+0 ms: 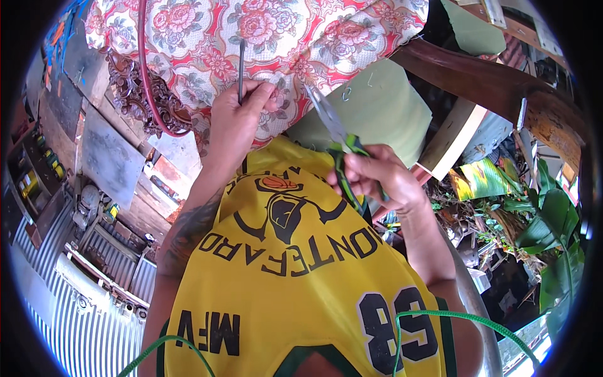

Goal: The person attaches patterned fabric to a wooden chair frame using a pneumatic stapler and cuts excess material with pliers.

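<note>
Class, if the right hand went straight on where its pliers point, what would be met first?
Most likely the floral fabric, met by the tips of the pliers in the right hand; one view leaves the gap unclear.

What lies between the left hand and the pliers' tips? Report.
In the head view, only floral fabric shows between the left hand and the tips of the pliers.

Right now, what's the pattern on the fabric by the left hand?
Floral: fabric has pink-red blooms and red bands on off-white; best in head view.
</note>
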Demonstrator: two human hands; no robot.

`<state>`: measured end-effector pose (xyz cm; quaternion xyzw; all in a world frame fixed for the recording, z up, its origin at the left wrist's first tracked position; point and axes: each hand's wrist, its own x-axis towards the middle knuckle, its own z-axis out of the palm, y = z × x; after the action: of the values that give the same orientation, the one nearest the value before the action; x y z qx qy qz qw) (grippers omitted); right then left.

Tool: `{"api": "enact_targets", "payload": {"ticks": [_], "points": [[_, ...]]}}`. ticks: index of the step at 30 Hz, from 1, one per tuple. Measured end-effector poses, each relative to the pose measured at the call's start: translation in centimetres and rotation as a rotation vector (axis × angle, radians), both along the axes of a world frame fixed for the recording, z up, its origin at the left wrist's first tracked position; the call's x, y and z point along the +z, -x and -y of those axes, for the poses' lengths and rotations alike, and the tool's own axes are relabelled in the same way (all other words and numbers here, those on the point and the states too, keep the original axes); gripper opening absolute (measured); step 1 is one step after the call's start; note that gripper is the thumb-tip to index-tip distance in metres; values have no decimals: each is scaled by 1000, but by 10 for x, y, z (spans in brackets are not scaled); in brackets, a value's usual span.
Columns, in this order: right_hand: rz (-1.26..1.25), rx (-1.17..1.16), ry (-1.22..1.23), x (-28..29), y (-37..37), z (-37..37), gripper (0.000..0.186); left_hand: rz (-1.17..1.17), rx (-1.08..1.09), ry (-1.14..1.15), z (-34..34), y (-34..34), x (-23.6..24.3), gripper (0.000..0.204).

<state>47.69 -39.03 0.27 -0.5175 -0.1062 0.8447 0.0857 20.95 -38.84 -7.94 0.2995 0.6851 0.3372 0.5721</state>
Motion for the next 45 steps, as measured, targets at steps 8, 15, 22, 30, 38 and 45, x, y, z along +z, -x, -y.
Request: {"api": "enact_targets", "payload": {"ticks": [8,15,22,30,38,45], "points": [[-15,-315,140,-23,66,1,37,-50,-19,-71,-10,-19,-9,23],[-226,-357,253,-29,66,3,38,164,112,9,-12,-19,-15,26],[-251,-426,308,-35,69,5,36,205,152,97,-16,-19,-9,28],[-254,-488,362,-32,74,5,34,157,152,88,-18,-19,-8,26],[-285,-542,425,-32,78,0,36,174,185,65,-22,-21,-7,21],[-221,-494,371,-20,67,2,39,-14,75,11,-15,-22,-8,28]]}}
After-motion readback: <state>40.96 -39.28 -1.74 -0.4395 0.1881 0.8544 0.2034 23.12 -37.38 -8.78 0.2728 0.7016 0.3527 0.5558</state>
